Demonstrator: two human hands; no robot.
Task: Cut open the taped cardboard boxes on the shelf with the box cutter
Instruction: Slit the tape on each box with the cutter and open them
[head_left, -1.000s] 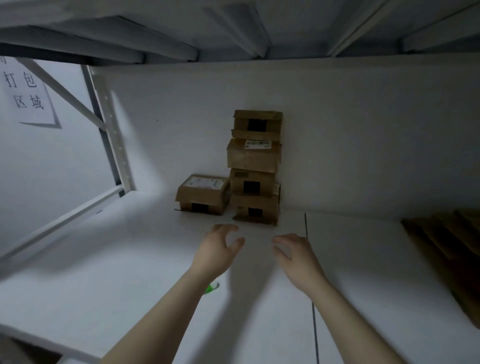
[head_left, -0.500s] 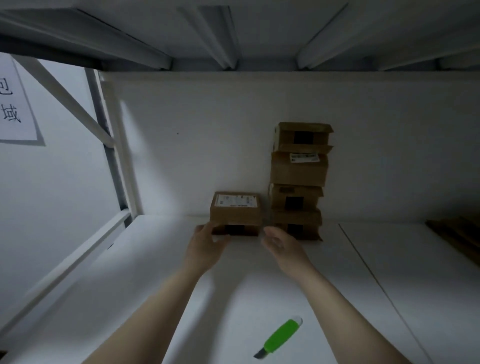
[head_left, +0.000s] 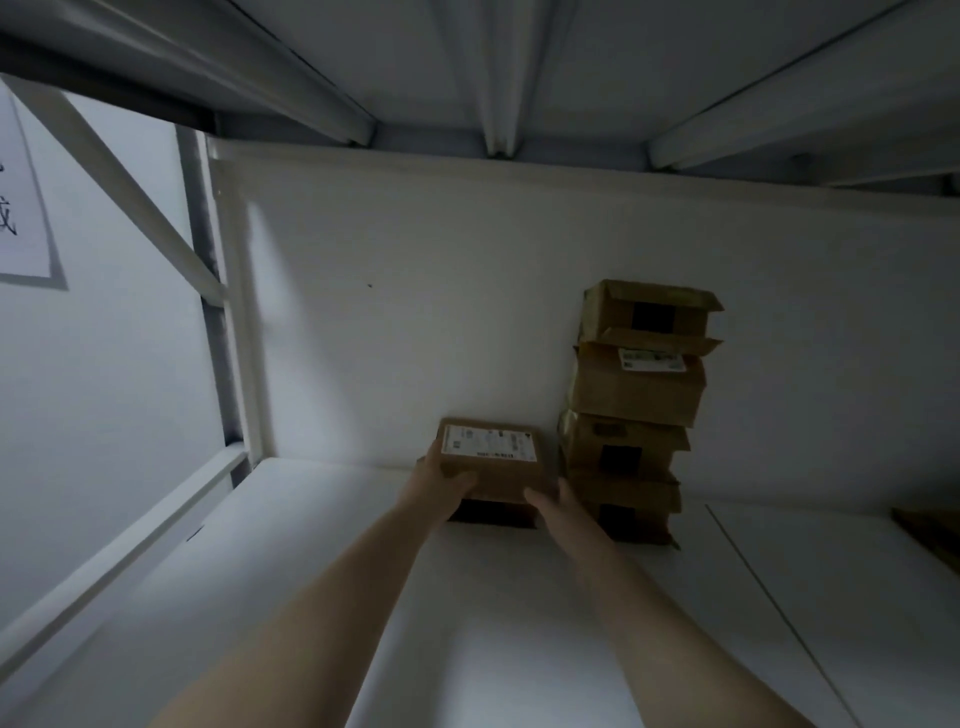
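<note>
Head view, scene: A person reaches both bare arms from the bottom of the frame into a dim white shelf (head_left: 519, 623).
Left hand: The left hand (head_left: 441, 480), just left of centre, grips the near left corner of a small cardboard box (head_left: 501, 480), fingers curled over its front edge.
Right hand: The right hand (head_left: 558, 506) grips the same box at its near right corner, fingers wrapped toward the side that faces the stack.
Small box: Held between the two hands at the centre of the frame, close to the back wall (head_left: 415, 312), its top tipped toward the camera. A white label (head_left: 488, 443) covers most of the top. A dark patch shows under its front edge. Whether the box rests on the shelf or is raised off it cannot be told.
Stack: Four cardboard boxes (head_left: 631, 410) stand piled just right of the small box, against the back wall. Black tape marks the fronts of the top, third and bottom boxes. The second carries a white label at its upper edge.
Frame: A grey upright post (head_left: 208, 312) and a diagonal brace (head_left: 130, 182) stand in the upper left.
Sign: A paper sign (head_left: 21, 208) hangs at the left edge, cut off by the frame.
Overhead: The ribbed underside of the upper shelf (head_left: 493, 62) fills the top.
</note>
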